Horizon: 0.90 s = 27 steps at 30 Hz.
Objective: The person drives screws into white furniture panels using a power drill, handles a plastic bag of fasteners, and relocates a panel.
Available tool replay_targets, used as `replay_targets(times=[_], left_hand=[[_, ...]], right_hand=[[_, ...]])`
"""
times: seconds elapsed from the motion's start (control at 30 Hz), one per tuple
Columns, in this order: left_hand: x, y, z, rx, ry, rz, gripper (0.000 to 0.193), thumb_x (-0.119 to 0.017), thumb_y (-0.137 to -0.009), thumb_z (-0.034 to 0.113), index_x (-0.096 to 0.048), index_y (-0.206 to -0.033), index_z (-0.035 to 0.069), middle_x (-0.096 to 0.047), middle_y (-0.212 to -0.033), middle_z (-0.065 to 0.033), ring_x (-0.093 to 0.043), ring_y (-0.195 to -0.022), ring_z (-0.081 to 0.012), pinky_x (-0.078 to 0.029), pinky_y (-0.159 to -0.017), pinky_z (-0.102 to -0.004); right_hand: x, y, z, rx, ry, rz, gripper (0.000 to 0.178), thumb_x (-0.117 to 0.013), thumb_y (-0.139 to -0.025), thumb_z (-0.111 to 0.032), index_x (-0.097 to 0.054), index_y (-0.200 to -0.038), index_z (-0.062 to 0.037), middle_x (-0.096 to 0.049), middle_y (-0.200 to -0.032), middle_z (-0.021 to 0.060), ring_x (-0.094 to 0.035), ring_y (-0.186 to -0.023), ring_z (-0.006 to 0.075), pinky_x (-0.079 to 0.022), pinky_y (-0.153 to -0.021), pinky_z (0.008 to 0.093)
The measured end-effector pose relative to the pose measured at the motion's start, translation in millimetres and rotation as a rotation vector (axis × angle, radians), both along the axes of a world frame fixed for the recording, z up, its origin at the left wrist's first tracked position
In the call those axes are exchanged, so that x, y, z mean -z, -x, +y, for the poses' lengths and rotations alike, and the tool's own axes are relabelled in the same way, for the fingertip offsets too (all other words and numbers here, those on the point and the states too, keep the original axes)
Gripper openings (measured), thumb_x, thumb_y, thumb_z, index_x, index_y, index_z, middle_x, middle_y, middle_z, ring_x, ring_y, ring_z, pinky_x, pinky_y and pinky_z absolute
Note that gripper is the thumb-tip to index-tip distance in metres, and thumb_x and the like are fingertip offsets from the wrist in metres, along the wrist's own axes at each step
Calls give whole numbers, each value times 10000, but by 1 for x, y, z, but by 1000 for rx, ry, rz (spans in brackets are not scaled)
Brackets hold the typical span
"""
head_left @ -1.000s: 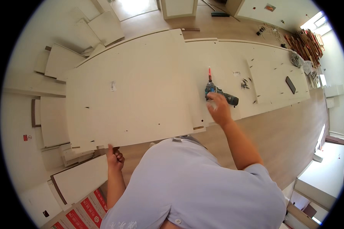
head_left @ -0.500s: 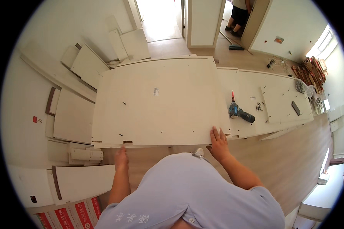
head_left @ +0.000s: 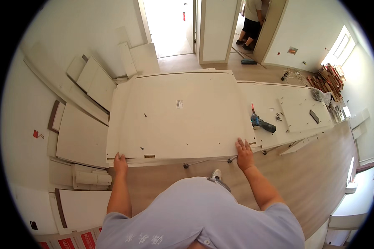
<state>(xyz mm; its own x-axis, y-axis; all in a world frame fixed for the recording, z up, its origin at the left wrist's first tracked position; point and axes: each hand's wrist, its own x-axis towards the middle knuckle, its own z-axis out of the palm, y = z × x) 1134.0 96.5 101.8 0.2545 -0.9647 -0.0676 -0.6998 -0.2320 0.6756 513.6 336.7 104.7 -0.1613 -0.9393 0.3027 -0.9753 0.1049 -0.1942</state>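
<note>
A large white panel (head_left: 207,112) lies flat in front of me on top of other boards, with a small label, a few pins and drilled holes on its face. My left hand (head_left: 120,165) is closed on its near edge by the left corner, fingertips on top. At the near right corner, my right hand (head_left: 244,155) holds the edge with its fingers laid over the top; the thumb is mostly hidden. A cordless drill (head_left: 263,124) with a red-tipped bit rests on the neighbouring white board (head_left: 264,99), close to the panel's right edge.
Small fittings (head_left: 279,117) and a dark flat bar (head_left: 314,116) lie on the boards to the right. White panels (head_left: 81,137) lean along the left wall. A pile of wooden strips (head_left: 329,81) sits at the far right. Another person (head_left: 252,23) stands in the far doorway.
The large panel has slid right, its edge now close to the drill. My left hand has gone from below the edge to gripping the left corner. The right hand has travelled along with the panel.
</note>
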Motion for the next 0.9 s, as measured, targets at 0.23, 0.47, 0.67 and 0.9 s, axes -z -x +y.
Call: replay_targets(times=[0.23,0.47,0.67,0.9], left_hand=[[3,-28,66,91,-18,84,522,-655,-1006,235,-590,-1472,9,-746,-1100,-176,-724,-1026,-274,-551,-899,-403],[-35,-29,111,340,-87,-349,698,-774,-881,153,-552,-1543,161,-663,-800,-95,-672,-739,-259,-540,-663,-420],[-27,-42,69,642,298,-664,868,-833,-772,115,-523,-1576,215,-664,-880,-87,-657,-776,-322,-550,-657,-461],[-64,-40,66,717,460,-493,775,-796,-665,16,-692,-1417,173,-636,-818,-86,-634,-722,-314,-523,-614,-437]], right_hand=[[-4,0,49,7,-18,-128,653,-567,-820,64,-526,-1461,-54,-493,-1596,171,-414,-1469,497,-367,-1220,563],[-17,-24,57,184,-47,183,708,-584,-799,24,-549,-1498,-76,-525,-1573,173,-418,-1502,435,-377,-1217,502],[-13,-17,49,138,-98,63,757,-572,-790,46,-542,-1529,-109,-481,-1620,151,-368,-1534,434,-364,-1224,519],[-46,0,53,90,25,45,726,-569,-725,106,-642,-1426,-70,-581,-1531,168,-440,-1478,475,-399,-1212,522]])
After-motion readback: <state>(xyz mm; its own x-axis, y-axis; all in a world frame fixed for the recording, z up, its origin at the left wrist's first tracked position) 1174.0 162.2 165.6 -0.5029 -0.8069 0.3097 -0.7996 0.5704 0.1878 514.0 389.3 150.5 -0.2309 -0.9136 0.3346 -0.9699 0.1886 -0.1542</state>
